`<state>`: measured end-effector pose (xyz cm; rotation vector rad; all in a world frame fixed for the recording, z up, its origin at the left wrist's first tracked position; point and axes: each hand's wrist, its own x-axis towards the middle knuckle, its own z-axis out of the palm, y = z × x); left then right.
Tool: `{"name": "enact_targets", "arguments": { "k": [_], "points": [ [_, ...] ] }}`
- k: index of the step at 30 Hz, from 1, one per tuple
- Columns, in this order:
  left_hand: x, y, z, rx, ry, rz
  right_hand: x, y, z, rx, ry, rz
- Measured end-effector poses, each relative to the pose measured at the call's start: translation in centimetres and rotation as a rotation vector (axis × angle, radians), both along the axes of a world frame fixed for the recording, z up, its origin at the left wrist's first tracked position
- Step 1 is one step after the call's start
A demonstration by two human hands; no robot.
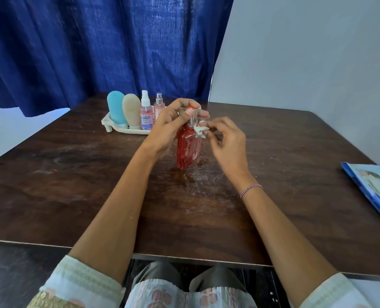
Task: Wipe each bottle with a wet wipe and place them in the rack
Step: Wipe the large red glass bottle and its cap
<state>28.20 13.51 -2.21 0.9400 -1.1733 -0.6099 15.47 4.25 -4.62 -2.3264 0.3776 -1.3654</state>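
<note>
Left hand: we find the fingers and thumb curled round the silver cap at the top of the red bottle, gripping it; a ring shows on one finger.
Right hand: narrow pinch; thumb and forefingers hold a small crumpled wet wipe, and the remaining fingers are loosely bent.
Wet wipe: pressed against the right shoulder of the red bottle, just below the cap.
Red bottle: near the middle of the table, close to upright, its base down at the table top (we cannot confirm full contact). It sits nearer to us than the rack and just to its right.
Rack: white, at the far side of the table, left of the hands.
Rack contents: from left to right we note a blue tube, a beige tube, a clear spray bottle and a pink spray bottle, all upright and side by side.
Table surface: dark wood, with a damp-looking patch near the bottle's base.
Wipes packet: blue, at the right edge, well apart from both hands.
Right wrist: a thin beaded bracelet.
Backdrop: a blue curtain behind the rack.
</note>
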Motion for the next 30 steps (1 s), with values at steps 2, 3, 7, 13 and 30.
{"name": "enact_targets", "arguments": {
  "k": [2,3,7,13,30],
  "points": [
    [-0.1,0.0,0.1,0.007,0.023,0.0,0.0,-0.1,-0.1,0.028,-0.01,0.054],
    [-0.2,0.0,0.1,0.01,0.024,0.008,0.0,-0.2,-0.1,0.035,-0.001,0.088],
    [-0.1,0.1,0.1,0.028,-0.014,0.03,0.0,-0.6,-0.4,-0.031,0.068,0.1],
    [-0.6,0.0,0.2,0.059,-0.119,0.097,0.2,-0.4,-0.4,-0.025,0.084,0.069],
    [-1.6,-0.3,0.1,0.033,-0.126,0.049,0.2,-0.7,-0.1,0.004,0.084,-0.091]
  ]
}}
